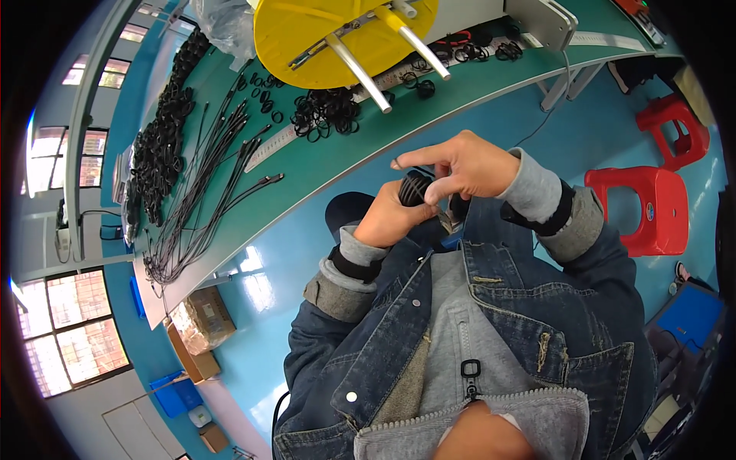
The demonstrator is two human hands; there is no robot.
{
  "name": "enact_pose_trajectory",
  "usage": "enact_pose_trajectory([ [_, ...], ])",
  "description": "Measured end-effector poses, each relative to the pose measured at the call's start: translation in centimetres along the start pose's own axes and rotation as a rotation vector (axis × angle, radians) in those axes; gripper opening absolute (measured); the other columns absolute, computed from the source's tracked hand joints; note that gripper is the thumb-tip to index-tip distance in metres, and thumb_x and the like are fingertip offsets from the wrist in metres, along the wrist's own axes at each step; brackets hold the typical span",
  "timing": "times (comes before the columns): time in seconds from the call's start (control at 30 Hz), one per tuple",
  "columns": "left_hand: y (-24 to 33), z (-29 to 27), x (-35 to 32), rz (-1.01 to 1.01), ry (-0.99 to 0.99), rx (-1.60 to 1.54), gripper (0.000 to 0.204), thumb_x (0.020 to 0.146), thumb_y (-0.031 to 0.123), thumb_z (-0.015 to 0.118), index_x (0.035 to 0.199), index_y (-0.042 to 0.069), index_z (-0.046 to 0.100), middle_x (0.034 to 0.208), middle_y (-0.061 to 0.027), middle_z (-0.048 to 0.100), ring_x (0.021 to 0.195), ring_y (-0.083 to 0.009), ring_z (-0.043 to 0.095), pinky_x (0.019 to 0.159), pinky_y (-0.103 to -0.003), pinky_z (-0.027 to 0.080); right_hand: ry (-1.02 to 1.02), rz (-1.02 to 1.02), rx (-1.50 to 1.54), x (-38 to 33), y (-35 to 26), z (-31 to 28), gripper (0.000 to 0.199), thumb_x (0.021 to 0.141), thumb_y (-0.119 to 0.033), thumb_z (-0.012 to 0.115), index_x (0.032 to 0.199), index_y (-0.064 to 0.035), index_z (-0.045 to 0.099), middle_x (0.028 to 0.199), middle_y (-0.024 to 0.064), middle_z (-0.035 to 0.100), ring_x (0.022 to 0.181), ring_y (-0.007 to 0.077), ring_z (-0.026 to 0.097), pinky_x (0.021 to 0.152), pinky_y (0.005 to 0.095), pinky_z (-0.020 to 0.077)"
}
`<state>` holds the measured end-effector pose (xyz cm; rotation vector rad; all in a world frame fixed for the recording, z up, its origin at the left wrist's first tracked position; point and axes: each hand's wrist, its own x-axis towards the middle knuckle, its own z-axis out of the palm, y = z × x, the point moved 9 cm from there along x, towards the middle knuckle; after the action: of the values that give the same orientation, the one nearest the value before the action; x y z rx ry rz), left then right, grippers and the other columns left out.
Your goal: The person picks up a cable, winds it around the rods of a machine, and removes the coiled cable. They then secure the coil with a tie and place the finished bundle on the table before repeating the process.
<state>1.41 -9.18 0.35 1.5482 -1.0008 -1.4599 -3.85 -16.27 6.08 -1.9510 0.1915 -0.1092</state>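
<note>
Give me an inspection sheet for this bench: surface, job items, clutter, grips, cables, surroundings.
Surface: green bench, curved by the lens.
Job's things: black cable coil held in front of the chest.
Clutter: loose coils scattered on the bench, coil pile along the far side, yellow reel with metal rods.
Grips: left hand wraps the cable coil from below; right hand pinches it from above, index finger extended.
Cables: straight black cables laid out in a bundle on the bench.
Surroundings: blue floor, red stools, cardboard box, windows.

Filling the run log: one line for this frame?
left hand: grips black cable coil | right hand: pinches coil, forefinger out | green bench: loose cables
</note>
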Motion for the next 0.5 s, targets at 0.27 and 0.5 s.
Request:
enact_pose_trajectory([
  [0.27,1.9,-0.8,-0.3,0.386,0.162,0.235,0.041,0.07,0.003,0.066,0.107,-0.001,0.051,0.083,-0.0056,0.057,0.063,-0.0113,0.05,0.054,-0.026,0.041,0.11,0.003,0.225,0.2,1.7,2.4,0.02,0.079,-0.013,0.061,0.093,-0.0023,0.053,0.069,0.0048,0.057,0.054,0.0115,0.055,0.041,0.0196,0.04],
  [0.5,0.5,-0.6,-1.0,0.128,-0.326,-0.97,0.055,0.078,0.019,0.059,0.124,-0.002,0.037,0.095,-0.0114,0.052,0.068,-0.016,0.044,0.048,-0.022,0.034,0.285,0.303,1.215,-0.6,7.0,2.2,0.013,0.082,-0.01,0.056,0.09,-0.0015,0.052,0.068,0.0043,0.053,0.046,0.0068,0.045,0.036,0.0175,0.0316],
])
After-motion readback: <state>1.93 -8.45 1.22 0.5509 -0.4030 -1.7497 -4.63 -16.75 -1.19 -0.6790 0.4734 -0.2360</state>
